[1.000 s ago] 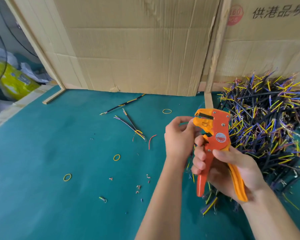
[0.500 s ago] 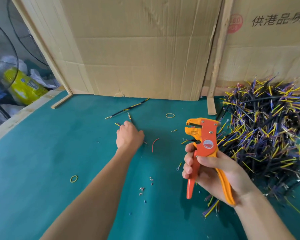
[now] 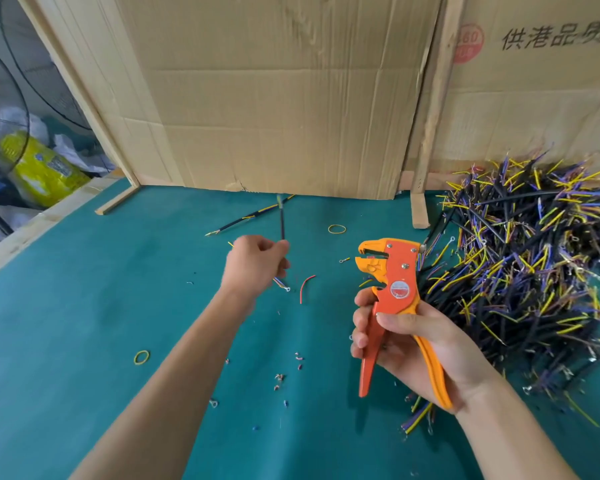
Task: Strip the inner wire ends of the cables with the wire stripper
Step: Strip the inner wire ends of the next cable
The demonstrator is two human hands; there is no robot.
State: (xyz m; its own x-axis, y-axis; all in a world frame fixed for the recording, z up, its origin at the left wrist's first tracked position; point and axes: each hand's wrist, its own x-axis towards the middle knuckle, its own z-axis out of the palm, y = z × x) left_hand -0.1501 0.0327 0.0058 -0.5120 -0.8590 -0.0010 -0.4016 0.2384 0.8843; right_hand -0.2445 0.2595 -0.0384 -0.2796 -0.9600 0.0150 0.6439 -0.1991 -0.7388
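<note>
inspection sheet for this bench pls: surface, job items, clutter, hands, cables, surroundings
Surface: green mat, bare areas.
Job's things: orange wire stripper, held upright off the mat.
Clutter: rubber bands, red wire scrap, insulation bits.
Hands: left hand pinches one black cable, blurred; right hand grips the stripper handles.
Cables: large cable pile on the right; one loose cable lies near the back.
Surroundings: cardboard panels behind; fan guard at left.

orange wire stripper [image 3: 392,289] upright; cable [image 3: 282,223] raised.
</note>
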